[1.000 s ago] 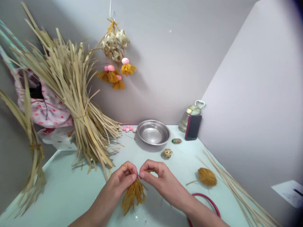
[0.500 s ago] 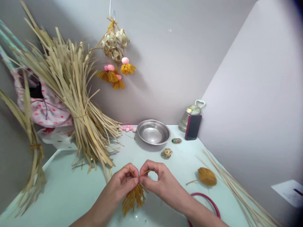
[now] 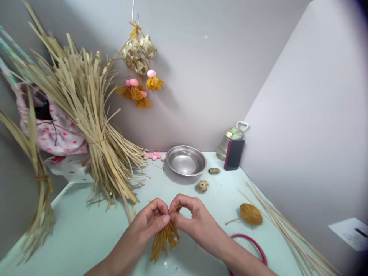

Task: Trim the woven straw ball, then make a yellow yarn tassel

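A mustard-yellow yarn tassel (image 3: 165, 243) hangs from between my two hands, its loose strands spread downward over the table. My left hand (image 3: 155, 220) pinches the tassel's top with thumb and forefinger. Close beside it, my right hand (image 3: 186, 214) is closed in a pinch on a strand of the same yarn, which shows at its fingertips. The fingertips of both hands almost meet, so the tassel's very top is partly hidden. Beyond the hands lies a small woven ball (image 3: 202, 186). To the right rests a ball of mustard yarn (image 3: 251, 214).
A steel bowl (image 3: 186, 161) stands at the back, with pink beads (image 3: 155, 156) to its left. Behind it on the right are a phone (image 3: 234, 154), a bottle (image 3: 222, 147) and a thread spool (image 3: 214, 171). Dried strips (image 3: 94, 111) lean at left; finished ornaments (image 3: 139, 67) hang above.
The tassel's strands have swung slightly to the right below my fingers. Both hands keep nearly the same place and pinch.
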`<action>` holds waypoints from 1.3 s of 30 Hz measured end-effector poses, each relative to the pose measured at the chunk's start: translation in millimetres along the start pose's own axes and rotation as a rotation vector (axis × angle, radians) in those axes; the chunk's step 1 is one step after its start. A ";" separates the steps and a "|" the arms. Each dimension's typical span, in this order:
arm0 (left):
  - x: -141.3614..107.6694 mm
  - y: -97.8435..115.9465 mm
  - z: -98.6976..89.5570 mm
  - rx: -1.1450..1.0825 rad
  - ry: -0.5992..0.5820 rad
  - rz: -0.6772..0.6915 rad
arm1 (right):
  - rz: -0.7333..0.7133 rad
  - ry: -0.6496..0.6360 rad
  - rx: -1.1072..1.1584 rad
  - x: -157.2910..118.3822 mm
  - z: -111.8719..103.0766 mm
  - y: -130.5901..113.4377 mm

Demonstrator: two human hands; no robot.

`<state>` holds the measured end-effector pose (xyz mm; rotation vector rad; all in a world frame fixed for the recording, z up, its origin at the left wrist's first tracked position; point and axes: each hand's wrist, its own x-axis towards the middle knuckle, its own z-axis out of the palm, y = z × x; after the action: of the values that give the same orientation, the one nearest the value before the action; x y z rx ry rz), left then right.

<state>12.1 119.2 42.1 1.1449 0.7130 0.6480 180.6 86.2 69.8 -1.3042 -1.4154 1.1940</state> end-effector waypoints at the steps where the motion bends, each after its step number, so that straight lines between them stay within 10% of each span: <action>1: 0.6 -0.3 -0.3 0.013 -0.007 0.005 | -0.003 0.004 0.001 0.3 0.1 0.5; 20: -6.3 6.0 3.3 -0.287 0.026 0.010 | -0.031 -0.031 0.047 -1.0 2.1 4.4; 39: -1.4 -5.1 -1.0 -0.033 0.041 0.089 | -0.006 0.022 0.230 5.6 4.2 13.4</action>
<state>11.0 117.3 37.2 1.1398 0.6869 0.7574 178.5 91.4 55.7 -1.1488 -1.2246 1.2935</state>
